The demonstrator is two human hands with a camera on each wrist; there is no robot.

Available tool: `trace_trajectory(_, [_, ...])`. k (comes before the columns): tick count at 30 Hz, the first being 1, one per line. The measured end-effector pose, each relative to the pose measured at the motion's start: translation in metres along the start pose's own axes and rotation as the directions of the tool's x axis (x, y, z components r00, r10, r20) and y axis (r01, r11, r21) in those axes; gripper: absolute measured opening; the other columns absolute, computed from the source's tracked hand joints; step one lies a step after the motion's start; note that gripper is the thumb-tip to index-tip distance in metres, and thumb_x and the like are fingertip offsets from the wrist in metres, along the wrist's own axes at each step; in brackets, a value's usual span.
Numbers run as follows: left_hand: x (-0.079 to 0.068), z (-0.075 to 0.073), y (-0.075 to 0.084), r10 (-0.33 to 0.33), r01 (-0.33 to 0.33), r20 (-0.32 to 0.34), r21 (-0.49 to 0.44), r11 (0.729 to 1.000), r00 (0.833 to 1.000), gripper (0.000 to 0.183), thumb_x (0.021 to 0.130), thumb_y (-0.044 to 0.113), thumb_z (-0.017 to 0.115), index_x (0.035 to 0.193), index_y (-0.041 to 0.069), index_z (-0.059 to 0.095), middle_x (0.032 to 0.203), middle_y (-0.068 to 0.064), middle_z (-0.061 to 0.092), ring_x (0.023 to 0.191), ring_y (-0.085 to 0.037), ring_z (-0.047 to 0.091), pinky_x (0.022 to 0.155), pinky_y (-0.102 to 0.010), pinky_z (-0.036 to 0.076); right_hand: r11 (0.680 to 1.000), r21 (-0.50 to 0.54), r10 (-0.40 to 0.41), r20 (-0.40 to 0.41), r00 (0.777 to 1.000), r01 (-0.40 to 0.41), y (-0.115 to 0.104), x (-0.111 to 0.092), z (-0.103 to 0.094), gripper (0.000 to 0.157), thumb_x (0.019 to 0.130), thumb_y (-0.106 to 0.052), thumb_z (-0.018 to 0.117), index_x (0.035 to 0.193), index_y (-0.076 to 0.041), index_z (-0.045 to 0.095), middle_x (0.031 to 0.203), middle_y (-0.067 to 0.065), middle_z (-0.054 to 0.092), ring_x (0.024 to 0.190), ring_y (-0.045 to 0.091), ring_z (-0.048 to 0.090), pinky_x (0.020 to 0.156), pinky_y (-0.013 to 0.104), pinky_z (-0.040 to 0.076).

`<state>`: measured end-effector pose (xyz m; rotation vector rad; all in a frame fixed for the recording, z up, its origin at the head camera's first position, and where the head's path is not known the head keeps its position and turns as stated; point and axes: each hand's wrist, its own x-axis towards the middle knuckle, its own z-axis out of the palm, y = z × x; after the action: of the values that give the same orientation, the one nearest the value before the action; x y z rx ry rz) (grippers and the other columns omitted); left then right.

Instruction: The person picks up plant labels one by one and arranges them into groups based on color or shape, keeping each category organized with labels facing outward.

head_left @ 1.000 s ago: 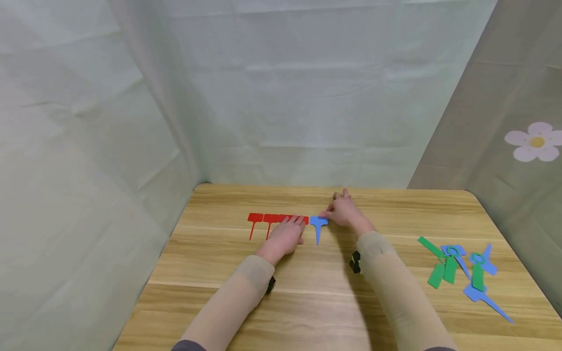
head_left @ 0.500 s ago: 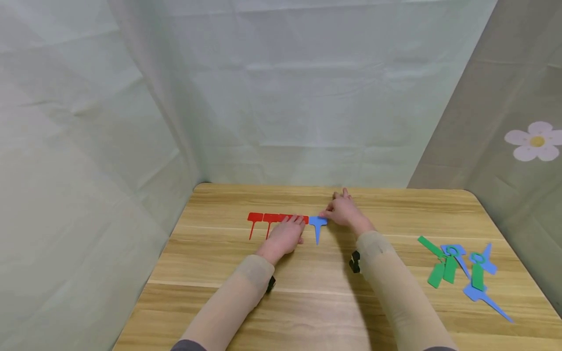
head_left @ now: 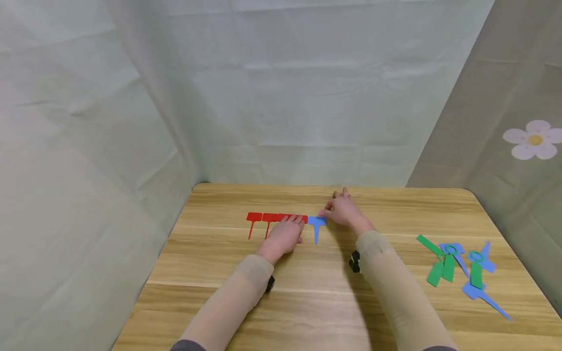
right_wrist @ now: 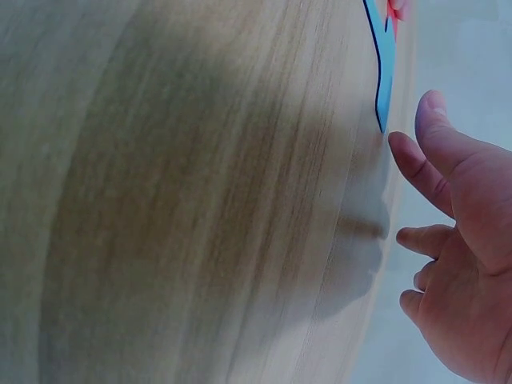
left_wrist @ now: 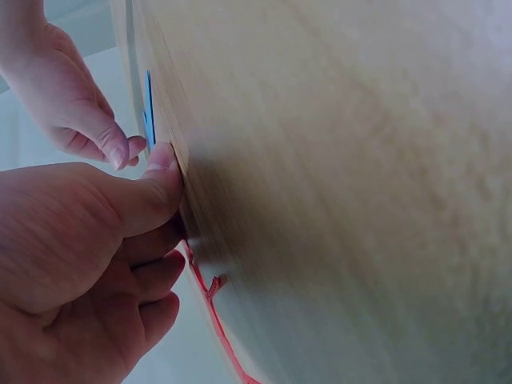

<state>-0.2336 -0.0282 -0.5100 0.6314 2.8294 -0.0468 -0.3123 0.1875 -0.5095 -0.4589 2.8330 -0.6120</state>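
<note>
In the head view a row of red T-shaped plant labels lies on the wooden table, stems toward the person. My left hand rests over the right part of this row with its fingers extended, hiding some of the labels. At the row's right end lies a blue T-shaped plant label, its head edge right at the red one. My right hand is at the blue label's right corner, thumb and index fingertips beside it and the other fingers spread. The right wrist view has the blue label just beyond those fingertips.
To the right on the table lies a loose pile of green loop tags and blue T-shaped plant labels, partly overlapping. Pale fabric curtains stand behind and at both sides of the table.
The blue plant label has slid slightly left, narrowing the small gap to the red row. Both hands stay almost where they were; the head view shifts a little.
</note>
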Motion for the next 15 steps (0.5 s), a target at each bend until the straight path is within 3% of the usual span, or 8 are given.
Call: trace_trajectory(15, [-0.0022, -0.0022, -0.0006, 0.011, -0.011, -0.014, 0.001, 1.0, 1.0, 0.064, 0.106, 0.03, 0.069, 0.161, 0.004, 0.048, 0.169, -0.012, 0.041, 0.159, -0.03, 0.033, 0.13, -0.044, 0.025, 1.0, -0.007, -0.013, -0.019, 1.0, 0.013, 0.0016, -0.0014, -0.0011, 0.034, 0.104, -0.042, 0.071, 0.106, -0.009, 0.081, 0.165, 0.037, 0.032, 0.157, 0.061, -0.001, 0.128, 0.068, 0.009])
